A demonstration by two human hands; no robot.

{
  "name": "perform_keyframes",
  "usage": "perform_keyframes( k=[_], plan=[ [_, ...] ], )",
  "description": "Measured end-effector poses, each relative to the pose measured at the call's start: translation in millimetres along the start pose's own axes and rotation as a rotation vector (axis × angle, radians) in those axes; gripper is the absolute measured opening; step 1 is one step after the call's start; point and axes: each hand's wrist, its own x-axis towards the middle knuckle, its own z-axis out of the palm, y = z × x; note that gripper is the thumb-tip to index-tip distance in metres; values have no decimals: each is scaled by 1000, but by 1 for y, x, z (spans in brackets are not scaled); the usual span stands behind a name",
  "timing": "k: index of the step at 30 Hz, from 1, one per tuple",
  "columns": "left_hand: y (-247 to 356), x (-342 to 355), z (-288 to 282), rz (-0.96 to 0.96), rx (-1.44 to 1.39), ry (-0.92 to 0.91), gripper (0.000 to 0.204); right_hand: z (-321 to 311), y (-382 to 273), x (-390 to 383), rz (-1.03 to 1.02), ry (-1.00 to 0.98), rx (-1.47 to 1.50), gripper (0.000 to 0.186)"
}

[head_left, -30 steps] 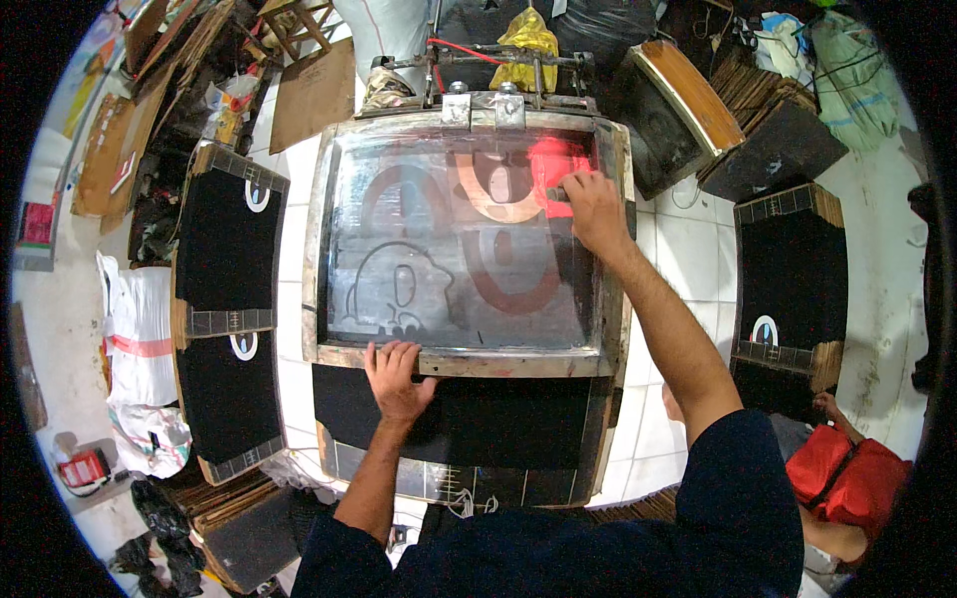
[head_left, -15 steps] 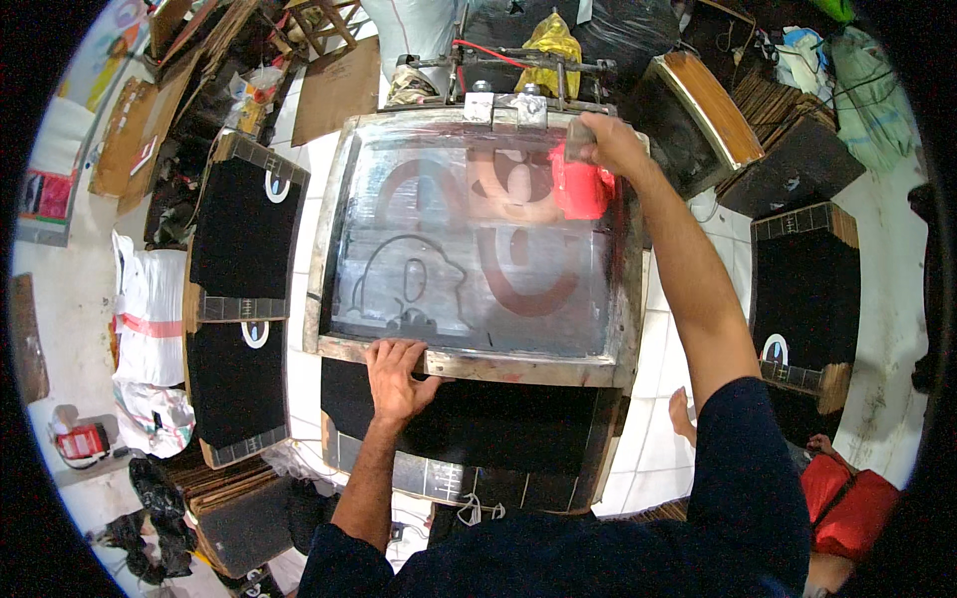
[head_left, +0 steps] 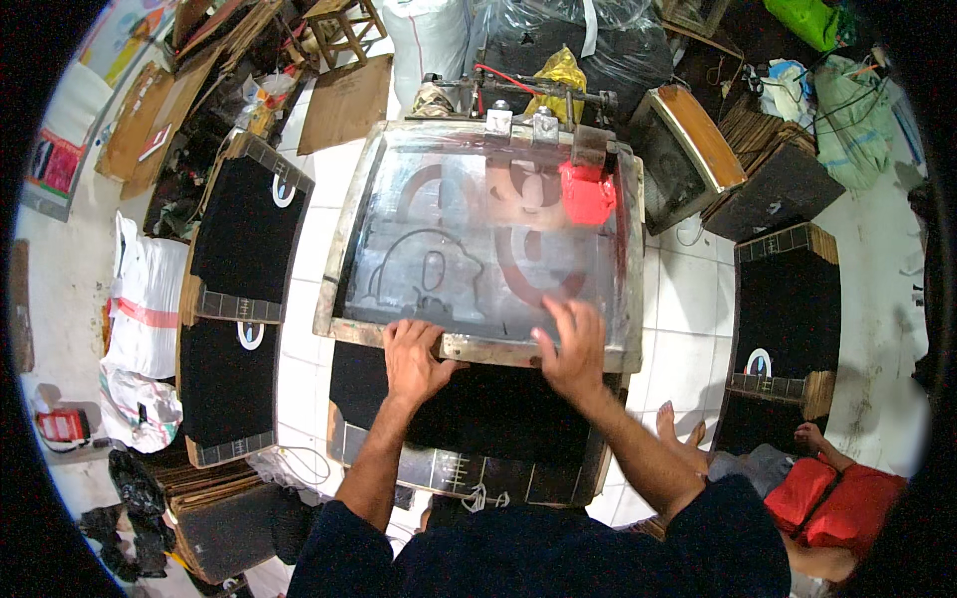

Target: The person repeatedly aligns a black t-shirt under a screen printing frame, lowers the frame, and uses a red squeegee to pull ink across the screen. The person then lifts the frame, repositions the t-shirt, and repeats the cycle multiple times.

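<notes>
A silk-screen frame [head_left: 488, 350] with a weathered wooden rim lies in front of me, hinged at its far side. Its mesh shows curved shapes and a bird-like outline. My left hand [head_left: 414, 361] grips the near rim, fingers over the top and thumb in front. Over the near right part of the rim hovers my right hand [head_left: 574, 349], open, fingers apart and a little blurred. A squeegee [head_left: 594, 147] leans at the far right inside the frame, beside a thick patch of red ink [head_left: 588, 193]. Black fabric [head_left: 478, 409] on a board shows beneath the near rim.
Boards with black fabric stand left [head_left: 244, 224] and right [head_left: 788, 289]. A second framed screen [head_left: 688, 149] leans beyond the far right corner. A person in red shorts [head_left: 857, 508] sits at the lower right. White sacks [head_left: 155, 299] lie at the left.
My right hand has let go of the squeegee and come back toward the near rim. The squeegee now rests at the far right. My left hand keeps its hold.
</notes>
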Motion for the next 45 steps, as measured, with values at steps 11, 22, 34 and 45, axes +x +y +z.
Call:
perform_keyframes(
  k=[11, 22, 34, 45],
  plan=[
    [-36, 45, -142, 101, 70, 758, 80, -147, -86, 171, -328, 561, -291, 27],
    [-314, -430, 150, -770, -315, -443, 50, -214, -100, 281, 145, 339, -394, 61],
    [-264, -451, 175, -867, -122, 123, 35, -224, -86, 300, 98, 323, -477, 64],
    [-310, -287, -70, -703, 532, 435, 24, -208, -128, 266, 39, 467, -389, 47]
  ],
)
